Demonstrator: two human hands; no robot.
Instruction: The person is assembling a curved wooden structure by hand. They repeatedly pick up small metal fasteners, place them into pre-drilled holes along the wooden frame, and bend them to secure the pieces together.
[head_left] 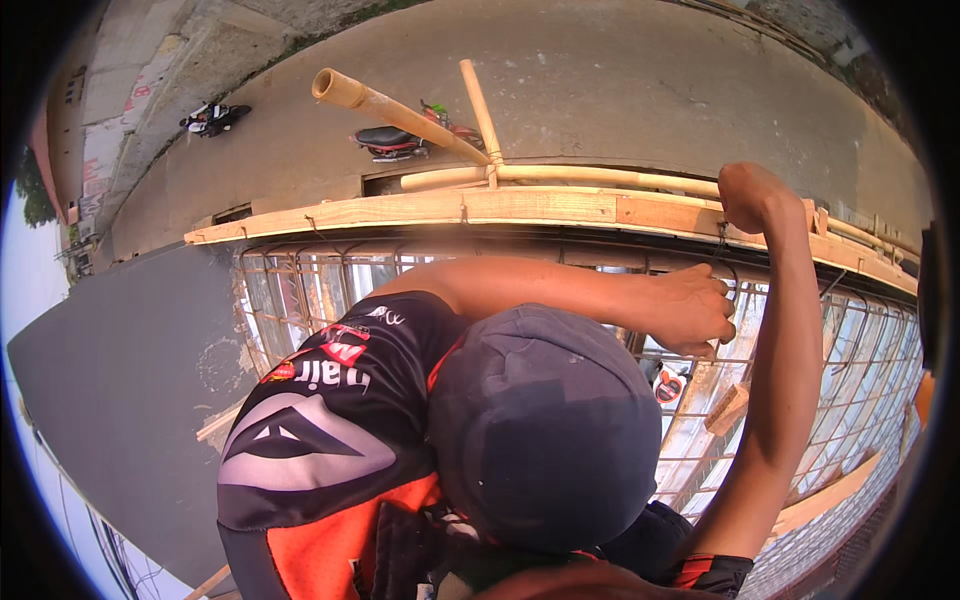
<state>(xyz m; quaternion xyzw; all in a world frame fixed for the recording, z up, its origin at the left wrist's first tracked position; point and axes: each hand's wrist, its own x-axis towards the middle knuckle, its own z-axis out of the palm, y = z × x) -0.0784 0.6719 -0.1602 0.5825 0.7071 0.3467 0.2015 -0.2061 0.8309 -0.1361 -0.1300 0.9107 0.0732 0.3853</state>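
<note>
Right of centre, the left hand (700,310) pinches tie wire (722,250) at the rebar mesh (320,290) while the right hand (755,195) fists the wooden formwork plank (470,208); twisting tight likely follows.

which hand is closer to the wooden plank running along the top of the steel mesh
Right. The right hand is a closed fist pressed against the wooden plank at its right end. The left hand sits lower, gripping the steel mesh below the plank.

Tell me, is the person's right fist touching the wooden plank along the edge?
Touching. In the head view the right hand, closed in a fist, presses on the wooden plank with no gap showing; the left hand rests lower, on the steel mesh.
</note>
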